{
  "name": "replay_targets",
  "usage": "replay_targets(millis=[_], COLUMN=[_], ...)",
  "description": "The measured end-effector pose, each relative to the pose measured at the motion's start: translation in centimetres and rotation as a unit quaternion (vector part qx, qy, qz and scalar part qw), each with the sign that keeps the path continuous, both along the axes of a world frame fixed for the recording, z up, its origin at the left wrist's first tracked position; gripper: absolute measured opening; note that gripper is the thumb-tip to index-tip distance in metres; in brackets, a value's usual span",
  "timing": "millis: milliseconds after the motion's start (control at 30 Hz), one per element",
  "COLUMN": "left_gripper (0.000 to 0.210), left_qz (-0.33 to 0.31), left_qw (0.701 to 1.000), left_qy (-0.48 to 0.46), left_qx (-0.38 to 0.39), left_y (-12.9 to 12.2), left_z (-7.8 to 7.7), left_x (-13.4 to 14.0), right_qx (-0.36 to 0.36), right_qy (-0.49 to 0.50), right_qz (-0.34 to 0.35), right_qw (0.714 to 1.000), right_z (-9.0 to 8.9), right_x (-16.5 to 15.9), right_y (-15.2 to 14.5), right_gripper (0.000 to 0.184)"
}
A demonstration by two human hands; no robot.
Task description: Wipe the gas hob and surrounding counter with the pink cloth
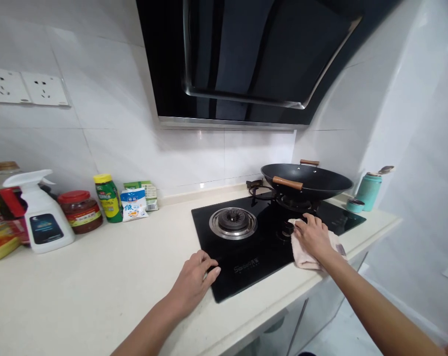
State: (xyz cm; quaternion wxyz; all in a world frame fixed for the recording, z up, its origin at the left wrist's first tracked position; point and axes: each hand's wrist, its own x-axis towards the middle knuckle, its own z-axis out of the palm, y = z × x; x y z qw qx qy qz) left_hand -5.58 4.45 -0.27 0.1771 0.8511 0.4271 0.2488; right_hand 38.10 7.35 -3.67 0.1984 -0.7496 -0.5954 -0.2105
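Note:
My right hand (313,236) presses a pale pink cloth (305,257) onto the front of the black glass gas stove (261,277), just right of a control knob (286,230). Its fingers are bent over the cloth, which hangs a little past the stove's front edge. By the stove's left front corner rests my left hand (196,277), fingers loosely bent and thumb apart, with nothing in it. The left burner (233,222) is bare. A black wok (320,180) with wooden handles sits on the right burner.
Overhead hangs a black range hood (246,59). Along the wall at left stand a white spray bottle (46,217), a red-lidded jar (81,212), a green bottle (108,198) and a white-and-blue packet (134,203). A turquoise container (369,192) and small cup (355,205) stand right.

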Motion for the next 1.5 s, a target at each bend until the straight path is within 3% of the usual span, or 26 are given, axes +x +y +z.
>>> replay_targets(millis=[133, 267, 433, 567, 800, 933, 1033, 1167, 1300, 1367, 1500], left_gripper=[0.034, 0.034, 0.033, 0.032, 0.030, 0.030, 0.029, 0.028, 0.031, 0.032, 0.033], left_qz=[-0.005, -0.003, -0.006, -0.011, -0.013, -0.001, 0.002, 0.004, 0.005, 0.004, 0.006], left_qw=[1.000, 1.000, 1.000, 0.999, 0.999, 0.999, 0.998, 0.998, 0.997, 0.997, 0.997], left_qy=[-0.002, 0.007, 0.014, 0.008, 0.020, 0.030, 0.033, 0.037, 0.047, 0.050, 0.058], left_qx=[0.013, 0.023, 0.023, 0.030, 0.025, 0.032, 0.044, 0.060, 0.062, 0.060, 0.053], left_y=[-0.1, 0.1, 0.1, 0.0, -0.3, -0.6, -0.7, -0.8, -1.0, -1.2, -1.5], left_z=[-0.1, -0.4, -0.3, -0.2, -0.2, -0.2, -0.4, -0.7, -0.7, -0.6, -0.4], left_x=[0.0, -0.1, -0.2, -0.2, -0.2, 0.0, 0.3, 0.5, 0.4, 0.2, 0.0], right_qx=[-0.039, -0.085, -0.125, -0.127, -0.111, -0.086, -0.099, -0.135, -0.182, -0.195, -0.172], right_qy=[-0.037, -0.050, -0.012, 0.030, 0.075, 0.098, 0.086, 0.083, 0.098, 0.095, 0.103], right_qz=[0.018, 0.050, 0.041, 0.018, 0.020, 0.002, 0.088, 0.233, 0.294, 0.243, 0.069], right_qw=[0.998, 0.994, 0.991, 0.991, 0.991, 0.991, 0.987, 0.960, 0.933, 0.945, 0.977], right_z=[-0.6, -0.1, 1.2, 1.3, -1.1, -2.6, -2.2, 0.2, 2.4, 3.1, 4.6], right_x=[1.1, 2.5, 3.1, 3.1, 3.1, 0.8, -3.2, -9.8, -13.5, -14.0, -13.3], right_y=[0.8, 3.2, 6.5, 6.8, 0.9, -3.8, -6.7, -8.4, -5.6, -2.6, 3.6], right_gripper=[0.040, 0.042, 0.036, 0.035, 0.051, 0.052, 0.050, 0.040, 0.035, 0.031, 0.033])
